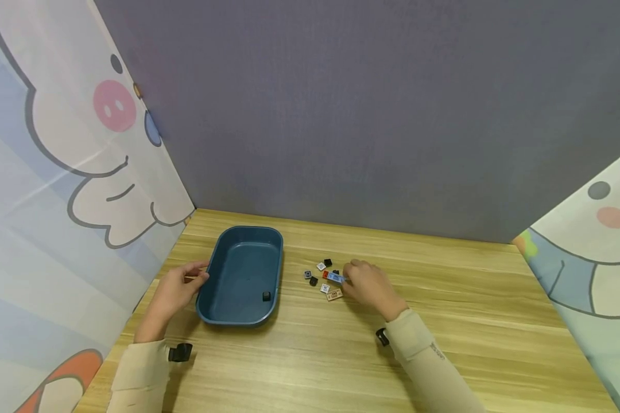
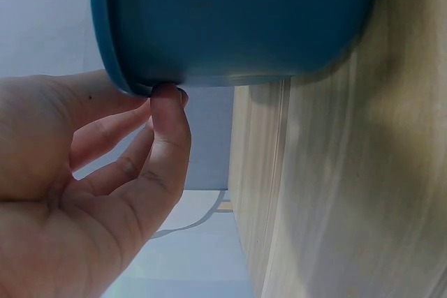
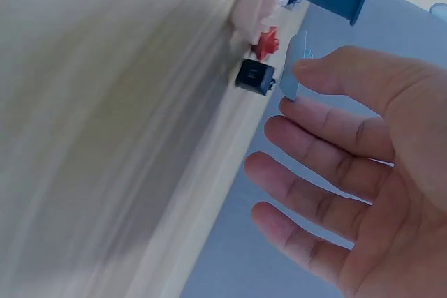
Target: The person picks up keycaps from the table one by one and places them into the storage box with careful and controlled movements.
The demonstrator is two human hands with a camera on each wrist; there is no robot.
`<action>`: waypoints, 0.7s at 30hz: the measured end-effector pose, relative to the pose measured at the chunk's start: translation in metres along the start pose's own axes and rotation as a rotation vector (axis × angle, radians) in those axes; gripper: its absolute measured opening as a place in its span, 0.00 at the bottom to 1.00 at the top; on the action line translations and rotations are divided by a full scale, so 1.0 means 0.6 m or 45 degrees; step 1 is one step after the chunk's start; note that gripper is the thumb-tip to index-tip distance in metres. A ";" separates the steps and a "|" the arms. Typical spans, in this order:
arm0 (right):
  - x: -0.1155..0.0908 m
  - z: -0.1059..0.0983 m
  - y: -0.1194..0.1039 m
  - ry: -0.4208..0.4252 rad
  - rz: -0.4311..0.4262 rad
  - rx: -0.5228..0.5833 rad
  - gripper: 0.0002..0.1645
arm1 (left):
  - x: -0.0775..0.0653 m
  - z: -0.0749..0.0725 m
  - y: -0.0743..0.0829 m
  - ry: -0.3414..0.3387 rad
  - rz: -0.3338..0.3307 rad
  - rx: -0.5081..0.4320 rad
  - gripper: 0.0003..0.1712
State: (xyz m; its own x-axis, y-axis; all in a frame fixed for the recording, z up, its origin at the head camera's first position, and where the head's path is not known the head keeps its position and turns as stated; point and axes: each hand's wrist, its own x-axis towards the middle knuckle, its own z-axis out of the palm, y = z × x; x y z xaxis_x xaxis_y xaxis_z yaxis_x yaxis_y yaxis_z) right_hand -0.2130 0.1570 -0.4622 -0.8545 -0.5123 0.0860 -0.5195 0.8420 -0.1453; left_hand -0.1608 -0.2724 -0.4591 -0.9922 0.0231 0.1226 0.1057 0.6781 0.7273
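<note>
Behind everything stands the grey partition [image 1: 341,115], beyond both hands, and the wood-grain table [image 1: 444,304] runs out beneath them. Here's the blue tray [image 1: 240,275], left of the right-hand grip and well apart from it, its long side running away from the person. The left hand [image 1: 173,292] is the nearer one there, pinching the tray's left rim with thumb and finger, forearm coming in from below. And across on the other side, the right hand [image 1: 369,284] reaches in over the table, forearm slanting up from the lower right, thumb and index pinching the light-blue piece [image 1: 335,277] while the other fingers fan loosely below in the right wrist view. That's the relation that counts: the piece sits at the left of those fingertips, its long axis roughly pointing at the tray and crosswise to the tray's own length. Whether it's off the wood is hard to tell! Just nearer the person from that pinch lies the tan piece [image 1: 334,295]; left of it, the white cap [image 1: 325,288]. The red cap [image 1: 326,275] sits just past the blue piece's left end, and farther left, inside the tray, one black cap [image 1: 266,296].
</note>
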 end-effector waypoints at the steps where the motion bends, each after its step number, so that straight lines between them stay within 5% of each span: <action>1: 0.002 -0.003 -0.002 0.000 -0.006 0.004 0.03 | 0.000 0.000 0.000 0.001 0.001 0.001 0.20; 21: 0.079 -0.069 -0.087 0.053 -0.169 -0.027 0.10 | 0.002 0.002 -0.006 0.005 0.009 0.016 0.20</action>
State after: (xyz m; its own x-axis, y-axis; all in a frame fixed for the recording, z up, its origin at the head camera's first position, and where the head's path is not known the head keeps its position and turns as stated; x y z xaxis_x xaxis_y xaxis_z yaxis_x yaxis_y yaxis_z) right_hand -0.2264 0.0955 -0.4099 -0.7772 -0.6127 0.1436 -0.6277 0.7708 -0.1090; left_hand -0.1625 -0.2740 -0.4624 -0.9912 0.0253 0.1302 0.1118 0.6869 0.7181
